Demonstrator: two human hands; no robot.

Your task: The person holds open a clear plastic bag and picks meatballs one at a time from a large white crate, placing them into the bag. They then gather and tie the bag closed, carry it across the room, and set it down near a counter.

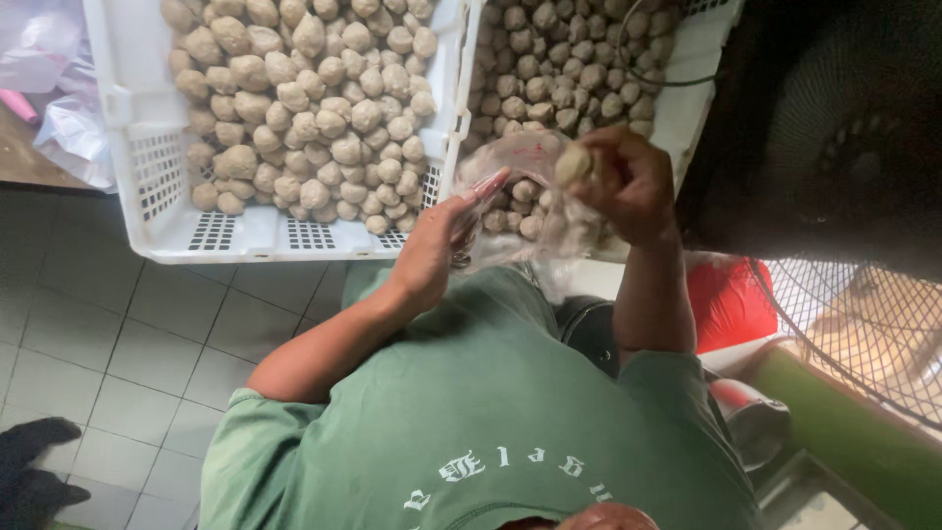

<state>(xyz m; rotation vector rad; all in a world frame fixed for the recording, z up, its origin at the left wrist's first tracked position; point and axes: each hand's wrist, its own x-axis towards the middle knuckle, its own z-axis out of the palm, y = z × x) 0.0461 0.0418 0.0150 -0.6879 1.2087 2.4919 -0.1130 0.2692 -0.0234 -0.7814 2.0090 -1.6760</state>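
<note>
At frame centre my left hand (pixel 432 250) pinches a clear plastic bag (pixel 520 201) open while my right hand (pixel 623 182) holds a meatball (pixel 573 163) above it.

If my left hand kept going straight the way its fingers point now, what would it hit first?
The left hand points up and right into the clear plastic bag it is pinching open, so the bag comes first. Beyond it probably the meatball in the right hand, though depth is unclear.

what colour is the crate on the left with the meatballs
White: the slotted plastic crate shows best in the head view, filled with beige meatballs.
</note>
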